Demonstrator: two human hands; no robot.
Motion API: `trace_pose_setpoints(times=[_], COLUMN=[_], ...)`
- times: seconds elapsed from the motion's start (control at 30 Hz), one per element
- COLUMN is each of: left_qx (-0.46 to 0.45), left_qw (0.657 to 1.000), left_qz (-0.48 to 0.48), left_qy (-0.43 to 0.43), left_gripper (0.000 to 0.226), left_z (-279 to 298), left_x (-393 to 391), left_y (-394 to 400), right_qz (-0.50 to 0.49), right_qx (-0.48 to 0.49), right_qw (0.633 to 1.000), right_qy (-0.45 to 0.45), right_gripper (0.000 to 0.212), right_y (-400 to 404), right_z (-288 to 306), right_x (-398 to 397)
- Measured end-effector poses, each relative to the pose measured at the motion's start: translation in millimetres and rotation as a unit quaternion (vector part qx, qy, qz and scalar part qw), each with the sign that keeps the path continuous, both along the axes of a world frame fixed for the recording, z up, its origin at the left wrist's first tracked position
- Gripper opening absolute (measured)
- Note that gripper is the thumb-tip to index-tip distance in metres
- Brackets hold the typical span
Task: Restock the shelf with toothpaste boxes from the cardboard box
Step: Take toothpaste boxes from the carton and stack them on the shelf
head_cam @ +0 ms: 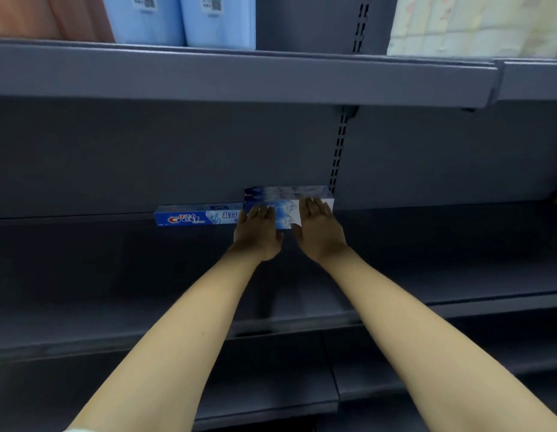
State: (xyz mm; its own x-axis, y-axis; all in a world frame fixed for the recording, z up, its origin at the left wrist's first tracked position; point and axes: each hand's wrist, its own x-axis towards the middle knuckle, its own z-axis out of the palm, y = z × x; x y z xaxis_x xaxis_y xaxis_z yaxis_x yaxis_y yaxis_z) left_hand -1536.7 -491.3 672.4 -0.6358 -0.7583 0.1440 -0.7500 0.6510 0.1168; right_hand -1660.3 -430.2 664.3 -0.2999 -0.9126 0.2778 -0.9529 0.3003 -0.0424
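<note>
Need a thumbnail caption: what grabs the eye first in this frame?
Two bare forearms reach into a dark grey shelf, left hand and right hand flat against a stack of toothpaste boxes at the back wall. Beside the stack, a single blue Crest box lies lengthwise.

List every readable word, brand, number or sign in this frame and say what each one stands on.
"Crest": front of the single toothpaste box lying on the shelf.
"盐白": same box, right end.
Small Chinese characters above "Crest": too blurred to read.
Stacked toothpaste boxes under both hands: print blurred.
QR labels on the blue packs: unreadable.
</note>
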Motion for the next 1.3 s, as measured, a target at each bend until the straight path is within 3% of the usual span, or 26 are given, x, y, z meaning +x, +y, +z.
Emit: trace_pose_setpoints(times=[0.17,0.33,0.4,0.53,0.63,0.9,1.07,1.3], left_qx=[0.003,-0.005,-0.025,-0.105,-0.152,-0.030,0.032,0.093], left_qw=[1.000,0.998,0.997,0.975,0.950,0.968,0.970,0.965], left_qz=[-0.013,-0.058,-0.076,-0.149,-0.219,-0.222,-0.232,-0.243], left_qy=[0.014,0.012,0.019,0.130,0.163,0.117,0.064,-0.035], left_gripper=[0.059,0.057,0.054,0.033,0.025,0.036,0.041,0.048], left_z=[-6,-21,-31,-57,-87,-163,-215,-286], left_x=[17,38,47,68,85,123,149,175], left_y=[34,78,96,128,149,165,167,183], right_qz=[-0.011,0.001,0.006,0.057,0.078,0.051,0.012,-0.028], right_qx=[0.011,-0.116,-0.124,-0.138,-0.135,-0.042,0.028,0.132], right_qw=[1.000,0.993,0.992,0.986,0.983,0.996,0.999,0.983], right_qy=[-0.010,0.012,0.019,0.077,0.094,0.062,0.015,-0.128], right_gripper=[0.062,0.057,0.055,0.052,0.048,0.046,0.055,0.068], right_y=[47,93,111,143,163,201,226,252], right_z=[-13,-34,-41,-57,-79,-153,-209,-286], right_x=[17,34,43,58,69,108,138,167])
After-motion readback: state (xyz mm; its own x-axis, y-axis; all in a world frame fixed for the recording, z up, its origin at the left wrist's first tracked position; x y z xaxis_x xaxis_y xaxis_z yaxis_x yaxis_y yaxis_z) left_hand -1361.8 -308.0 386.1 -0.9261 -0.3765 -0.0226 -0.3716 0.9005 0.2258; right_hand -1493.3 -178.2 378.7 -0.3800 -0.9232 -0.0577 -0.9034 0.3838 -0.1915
